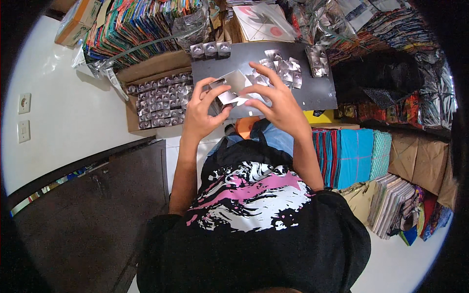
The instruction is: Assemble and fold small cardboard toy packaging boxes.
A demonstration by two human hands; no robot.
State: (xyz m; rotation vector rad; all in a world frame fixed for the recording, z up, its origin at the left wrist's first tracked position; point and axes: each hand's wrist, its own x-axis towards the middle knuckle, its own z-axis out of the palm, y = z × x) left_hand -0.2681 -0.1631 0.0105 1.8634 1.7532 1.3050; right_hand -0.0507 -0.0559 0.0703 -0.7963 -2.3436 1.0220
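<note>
My left hand [199, 113] grips a small carton [227, 97] of grey and white card between thumb and fingers, over the near edge of the dark tabletop [215, 71]. A pale flap [236, 78] stands up from the carton. My right hand [281, 102] has its thumb and a finger pinched at the carton's right edge, with the index finger raised apart. Just beyond my right hand lies a loose group of similar grey printed pieces [288, 72]. The carton's inside is mostly hidden by my fingers.
Three small cartons [210, 50] stand at the table's far left corner; a stack of pieces [318, 62] is at the right. An open cardboard box [132, 115] holds many rows of cartons. Bundled packets [141, 24] line the back; wrapped stacks [354, 156] stand right.
</note>
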